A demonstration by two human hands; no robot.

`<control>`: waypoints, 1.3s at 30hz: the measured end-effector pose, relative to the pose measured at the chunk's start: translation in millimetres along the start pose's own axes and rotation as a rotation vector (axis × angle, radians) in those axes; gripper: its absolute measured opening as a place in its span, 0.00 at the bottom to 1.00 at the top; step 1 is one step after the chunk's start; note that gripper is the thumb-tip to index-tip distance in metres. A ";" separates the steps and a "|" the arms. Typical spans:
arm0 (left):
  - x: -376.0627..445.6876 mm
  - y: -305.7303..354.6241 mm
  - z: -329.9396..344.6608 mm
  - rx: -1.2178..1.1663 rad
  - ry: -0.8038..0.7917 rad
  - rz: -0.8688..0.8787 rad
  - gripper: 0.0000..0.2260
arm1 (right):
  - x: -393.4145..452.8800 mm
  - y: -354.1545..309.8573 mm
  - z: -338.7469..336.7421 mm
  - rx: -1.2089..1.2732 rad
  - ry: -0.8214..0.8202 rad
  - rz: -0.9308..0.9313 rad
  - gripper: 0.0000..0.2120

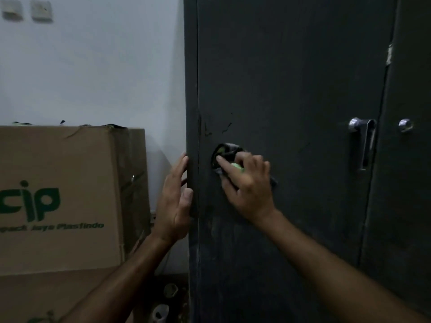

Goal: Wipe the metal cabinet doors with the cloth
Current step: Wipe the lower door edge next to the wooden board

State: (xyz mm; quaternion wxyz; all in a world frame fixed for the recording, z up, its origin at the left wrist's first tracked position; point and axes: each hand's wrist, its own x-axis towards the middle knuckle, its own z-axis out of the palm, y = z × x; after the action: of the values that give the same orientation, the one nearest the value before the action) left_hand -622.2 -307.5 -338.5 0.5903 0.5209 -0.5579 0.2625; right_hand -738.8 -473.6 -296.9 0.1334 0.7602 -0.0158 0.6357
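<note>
Both hands are at the dark metal cabinet door (291,89): the right hand (247,183) curls its fingers (221,162) round a bunched cloth (225,155) (dark, with a green patch) and presses it against the door's left side, while the left hand (175,201) lies flat and straight-fingered on the cabinet's edge, likely to steady it; a chrome handle (362,141) and knob (405,125) sit well apart to the right and would interrupt a sweep that way. Close by on the left stands a printed cardboard box (70,194), crowding the cabinet's side.
</note>
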 end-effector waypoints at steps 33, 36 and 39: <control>5.9 -37.1 -62.2 0.548 -0.474 0.227 0.28 | -98.5 -52.5 26.2 0.122 -0.216 -0.249 0.19; 5.6 -35.6 -61.8 0.549 -0.481 0.214 0.28 | -114.8 -43.7 23.6 0.085 -0.390 -0.666 0.18; 4.8 -35.2 -61.2 0.546 -0.481 0.186 0.29 | -88.2 -33.8 27.9 0.028 -0.307 -0.552 0.21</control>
State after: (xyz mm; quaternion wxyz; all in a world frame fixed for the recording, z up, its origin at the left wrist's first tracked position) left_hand -566.1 -264.5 -335.3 0.2554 0.6529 -0.6351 0.3242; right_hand -722.3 -460.1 -393.1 0.2863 0.8245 0.1799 0.4537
